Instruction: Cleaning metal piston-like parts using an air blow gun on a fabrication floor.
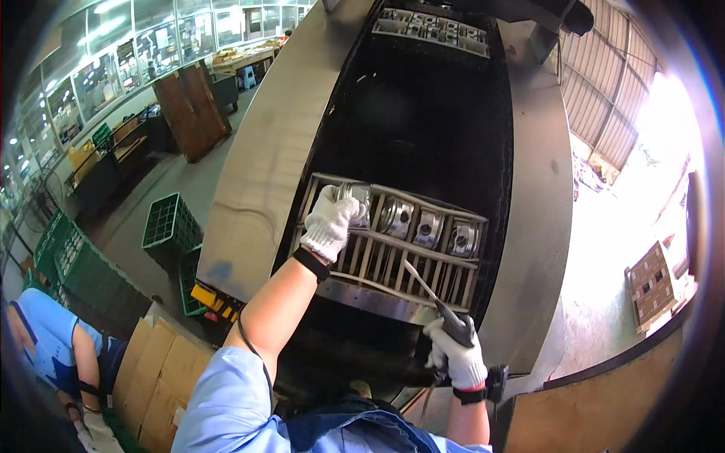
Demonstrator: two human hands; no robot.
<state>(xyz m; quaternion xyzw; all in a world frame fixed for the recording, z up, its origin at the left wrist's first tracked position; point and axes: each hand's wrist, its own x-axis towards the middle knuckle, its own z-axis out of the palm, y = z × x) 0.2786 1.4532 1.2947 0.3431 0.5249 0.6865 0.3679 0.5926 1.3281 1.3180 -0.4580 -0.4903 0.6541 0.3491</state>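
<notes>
A slatted metal rack [381,272] lies on the black conveyor belt in front of me. Silver pistons stand in its far row; one piston [395,217] is beside my left hand, with others to the right of it. My white-gloved left hand [330,224] closes on the leftmost piston [356,198], still within the rack. My right hand [458,353], also gloved, grips a dark-handled tool [455,325] with a long, thin, pale blade. The blade's tip points up and left over the rack's near row, where no pistons show. Whether the tip touches a slat I cannot tell.
Wide metal side panels [540,189] flank the belt. Farther along lies another rack of pistons [430,30]. Green crates [172,220] stand on the floor at left, near cardboard [155,370] and a person in blue [57,336]. A brown pallet stack [651,287] is at right.
</notes>
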